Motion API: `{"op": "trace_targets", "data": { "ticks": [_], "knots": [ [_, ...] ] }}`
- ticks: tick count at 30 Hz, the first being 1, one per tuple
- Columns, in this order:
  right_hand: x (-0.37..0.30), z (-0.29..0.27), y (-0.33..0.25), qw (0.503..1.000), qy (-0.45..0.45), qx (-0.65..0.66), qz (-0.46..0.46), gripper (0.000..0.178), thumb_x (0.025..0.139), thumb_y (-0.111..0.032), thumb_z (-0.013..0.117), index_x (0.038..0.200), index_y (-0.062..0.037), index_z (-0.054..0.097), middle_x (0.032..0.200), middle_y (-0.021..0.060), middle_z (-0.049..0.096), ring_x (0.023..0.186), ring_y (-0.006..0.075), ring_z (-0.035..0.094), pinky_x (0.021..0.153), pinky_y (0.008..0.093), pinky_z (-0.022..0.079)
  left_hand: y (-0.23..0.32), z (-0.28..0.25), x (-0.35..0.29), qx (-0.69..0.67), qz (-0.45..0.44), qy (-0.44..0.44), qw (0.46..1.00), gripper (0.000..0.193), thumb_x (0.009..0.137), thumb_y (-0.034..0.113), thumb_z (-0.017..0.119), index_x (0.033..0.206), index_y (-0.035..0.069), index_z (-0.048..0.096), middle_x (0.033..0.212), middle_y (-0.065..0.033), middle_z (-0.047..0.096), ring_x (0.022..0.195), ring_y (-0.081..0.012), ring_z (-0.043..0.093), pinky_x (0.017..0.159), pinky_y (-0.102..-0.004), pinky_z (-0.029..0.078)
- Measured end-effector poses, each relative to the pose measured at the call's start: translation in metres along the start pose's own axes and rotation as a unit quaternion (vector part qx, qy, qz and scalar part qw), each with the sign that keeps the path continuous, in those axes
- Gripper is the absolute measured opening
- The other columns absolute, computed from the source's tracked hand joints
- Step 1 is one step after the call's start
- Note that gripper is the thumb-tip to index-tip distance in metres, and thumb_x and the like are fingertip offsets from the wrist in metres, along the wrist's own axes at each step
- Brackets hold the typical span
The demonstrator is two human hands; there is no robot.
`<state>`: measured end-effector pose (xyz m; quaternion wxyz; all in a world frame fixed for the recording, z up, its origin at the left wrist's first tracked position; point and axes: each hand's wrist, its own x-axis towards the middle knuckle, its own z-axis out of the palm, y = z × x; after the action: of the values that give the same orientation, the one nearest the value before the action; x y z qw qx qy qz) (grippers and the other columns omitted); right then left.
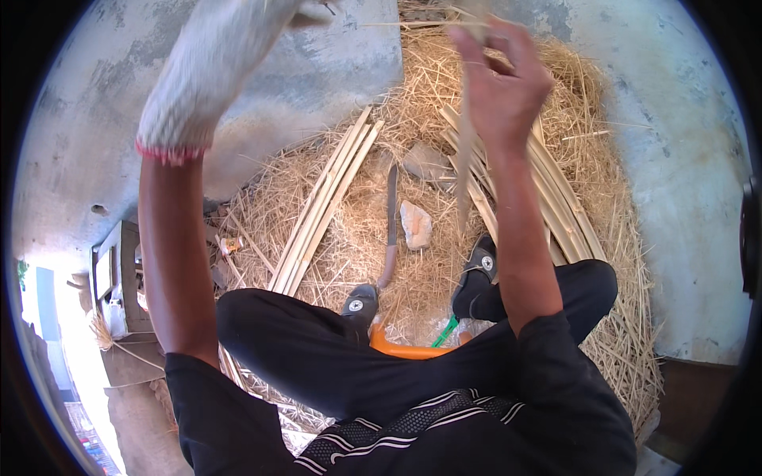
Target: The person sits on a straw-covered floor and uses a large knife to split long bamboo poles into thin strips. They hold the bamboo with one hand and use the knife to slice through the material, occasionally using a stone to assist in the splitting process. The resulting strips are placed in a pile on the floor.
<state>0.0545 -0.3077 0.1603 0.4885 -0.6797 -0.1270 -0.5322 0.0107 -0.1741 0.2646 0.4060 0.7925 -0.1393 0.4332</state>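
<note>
My left hand wears a white knitted glove with a red cuff. It is raised at the upper left, and its fingers are cut off by the top edge or blurred. Higher up on the right, my bare right hand is closed, thumb and fingers pinching a thin bamboo strip that hangs down, smeared by motion. Split bamboo strips lie on the straw at the left, and more bamboo strips fan out behind my right forearm. Between the two piles is a long-bladed knife with its handle toward me.
A pale stone and a grey slab lie beside the knife on straw shavings. Grey walls stand on both sides. An orange frame and a green strip are near my shoes. A wooden box stands left.
</note>
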Motion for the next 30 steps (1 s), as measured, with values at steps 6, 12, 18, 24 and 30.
{"op": "trace_targets", "data": {
  "ticks": [6,12,18,24,30],
  "knots": [
    [-0.074,0.094,-0.013,0.993,-0.016,0.089,-0.076,0.035,0.089,-0.034,0.075,0.103,-0.0044,0.063,0.091,0.0115,0.071,0.074,0.0173,0.068,0.052,0.0283,0.053,-0.03,-0.041,0.05,-0.255,-0.094,-0.104,0.957,0.046,0.097,0.032,0.067,0.129,0.0,0.055,0.09,-0.0075,0.066,0.078,-0.0201,0.068,0.074,-0.0363,0.06],
    [-0.372,0.031,0.094,0.785,-0.361,-0.182,0.469,0.062,0.086,-0.035,0.071,0.134,-0.0003,0.05,0.123,0.0271,0.062,0.115,0.0442,0.059,0.096,0.0507,0.048,-0.147,-0.053,0.038,-0.283,-0.144,-0.191,0.929,0.056,0.096,0.046,0.065,0.121,-0.003,0.062,0.105,-0.017,0.07,0.099,-0.0258,0.071,0.088,-0.0399,0.06],
    [-0.496,-0.014,0.088,0.592,-0.449,-0.302,0.597,0.071,0.074,-0.036,0.08,0.128,0.0006,0.051,0.118,0.0259,0.066,0.111,0.0412,0.065,0.096,0.0471,0.051,-0.173,-0.081,0.035,-0.233,-0.139,-0.204,0.941,0.055,0.099,0.049,0.059,0.117,-0.003,0.065,0.096,-0.0176,0.072,0.094,-0.0253,0.073,0.083,-0.0376,0.061],
    [-0.471,0.005,0.073,0.587,-0.432,-0.35,0.588,0.074,0.072,-0.033,0.079,0.13,0.0022,0.048,0.113,0.0262,0.067,0.108,0.0411,0.066,0.095,0.0467,0.052,-0.157,-0.099,0.028,-0.221,-0.149,-0.119,0.956,0.049,0.099,0.045,0.061,0.112,-0.002,0.067,0.092,-0.0128,0.072,0.082,-0.0219,0.073,0.078,-0.0366,0.061],
    [-0.47,-0.015,0.114,0.599,-0.319,-0.233,0.696,0.035,0.078,-0.019,0.068,0.103,0.0039,0.058,0.085,0.021,0.068,0.08,0.0369,0.072,0.07,0.0436,0.058,-0.139,-0.115,0.035,-0.338,-0.182,-0.042,0.922,0.054,0.092,0.046,0.071,0.119,0.001,0.057,0.095,-0.0071,0.062,0.087,-0.0189,0.067,0.071,-0.0358,0.06]
  ]
}}
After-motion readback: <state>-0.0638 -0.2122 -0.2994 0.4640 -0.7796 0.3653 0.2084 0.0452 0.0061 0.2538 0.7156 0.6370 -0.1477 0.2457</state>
